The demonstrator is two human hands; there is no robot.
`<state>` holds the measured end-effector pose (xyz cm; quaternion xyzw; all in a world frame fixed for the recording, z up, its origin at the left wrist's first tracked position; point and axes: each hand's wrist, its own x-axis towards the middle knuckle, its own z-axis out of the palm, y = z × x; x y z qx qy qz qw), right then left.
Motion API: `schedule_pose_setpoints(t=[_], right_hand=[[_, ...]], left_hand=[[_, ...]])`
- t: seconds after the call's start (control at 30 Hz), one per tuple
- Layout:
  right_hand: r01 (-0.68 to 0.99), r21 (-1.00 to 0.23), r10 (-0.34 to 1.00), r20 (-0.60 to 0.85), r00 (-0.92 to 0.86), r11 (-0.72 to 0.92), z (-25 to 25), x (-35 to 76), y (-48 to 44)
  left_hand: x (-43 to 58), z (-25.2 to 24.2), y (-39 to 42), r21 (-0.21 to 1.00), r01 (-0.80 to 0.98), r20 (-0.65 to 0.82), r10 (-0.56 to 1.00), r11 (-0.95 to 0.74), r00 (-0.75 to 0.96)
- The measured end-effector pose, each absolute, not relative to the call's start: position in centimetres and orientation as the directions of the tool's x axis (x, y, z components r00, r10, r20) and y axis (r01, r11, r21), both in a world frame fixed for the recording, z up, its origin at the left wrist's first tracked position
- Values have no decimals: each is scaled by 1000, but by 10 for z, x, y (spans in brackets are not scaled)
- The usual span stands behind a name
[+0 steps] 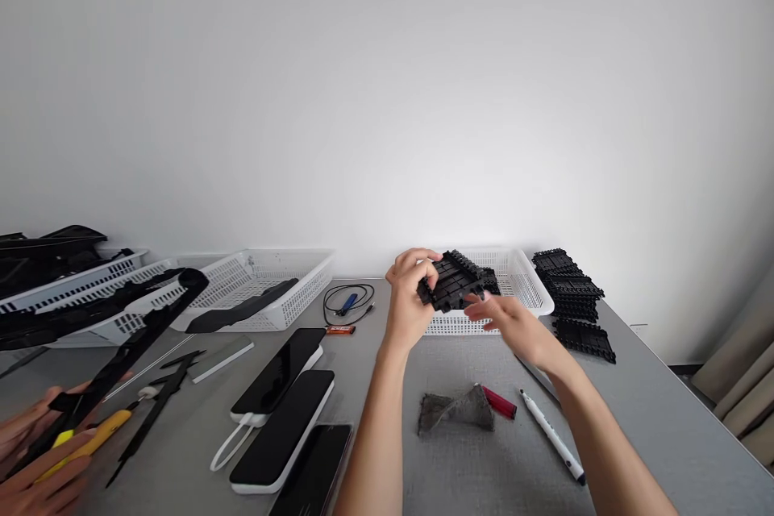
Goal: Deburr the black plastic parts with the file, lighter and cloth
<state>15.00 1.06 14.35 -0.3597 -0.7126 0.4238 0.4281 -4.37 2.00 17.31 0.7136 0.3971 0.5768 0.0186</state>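
My left hand (414, 290) grips a black plastic panel (451, 280) with toothed edges by its left side, held tilted above the front of a white basket (532, 290). The fingertips of my right hand (505, 321) pinch the panel's lower right corner; they are slightly blurred. Behind the held panel, another black toothed piece (488, 280) shows in part. Below my hands lie a crumpled grey cloth (456, 411), a red cylindrical object (501, 403) and a white marker (551, 435) with a dark tip.
Several black toothed panels (584, 339) lie at the right table edge. Left are power banks (284, 431), a phone (314, 472), a cable (326, 310), calipers (154, 407) and another white basket (308, 290). A co-worker's hands (52, 468) hold a yellow-handled tool and a black strip.
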Motion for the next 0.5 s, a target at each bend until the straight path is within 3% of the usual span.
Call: schedule_pose_setpoints(t=[0.13,0.23,0.3,0.4,0.5], right_hand=[[-242,-961,888,224,-401,133,155,150,16],[-353,-933,876,220,-428,62,158,148,15],[-374,-925,885,227,-407,65,157,148,14],[-382,-919,910,241,-339,101,155,149,15],[-366,-920,928,252,-275,142,151,153,17]], left_hand=[[-43,168,19,354,692,827,556,-629,82],[-43,163,22,326,711,828,552,-623,104],[-43,160,24,387,644,818,568,-660,91],[-43,160,26,603,378,749,661,-703,34],[-43,165,24,798,130,586,808,-589,61]])
